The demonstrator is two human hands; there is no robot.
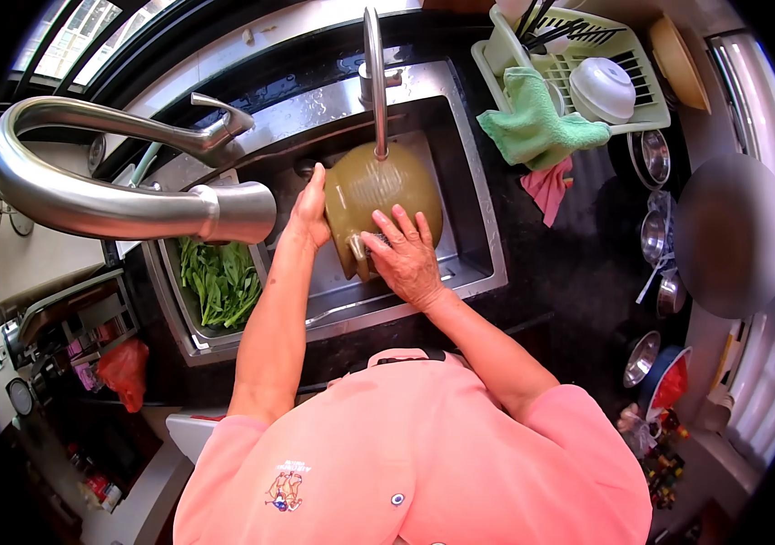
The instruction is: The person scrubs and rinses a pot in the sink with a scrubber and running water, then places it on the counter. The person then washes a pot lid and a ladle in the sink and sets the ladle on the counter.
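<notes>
An olive-brown, rounded pot (397, 186), looking like glazed clay, lies tilted in the steel sink (474, 227), its mouth side toward me. My left hand (313, 211) grips its left side, thumb pointing up and the other fingers mostly hidden. On the near side of the pot rests my right hand (406, 259), fingers spread over the surface. A small grey patch shows under those fingers; I cannot make out what it is. Directly above the pot ends the thin tap (374, 82), and the pot's surface looks wet and shiny.
Left of the sink, green leafy vegetables (219, 282) fill a smaller basin. A large curved faucet (124, 213) reaches in from the left. At upper right stands a dish rack (651, 100) with a white bowl (603, 89), a green cloth (537, 118) over its edge and a pink cloth (547, 189) below.
</notes>
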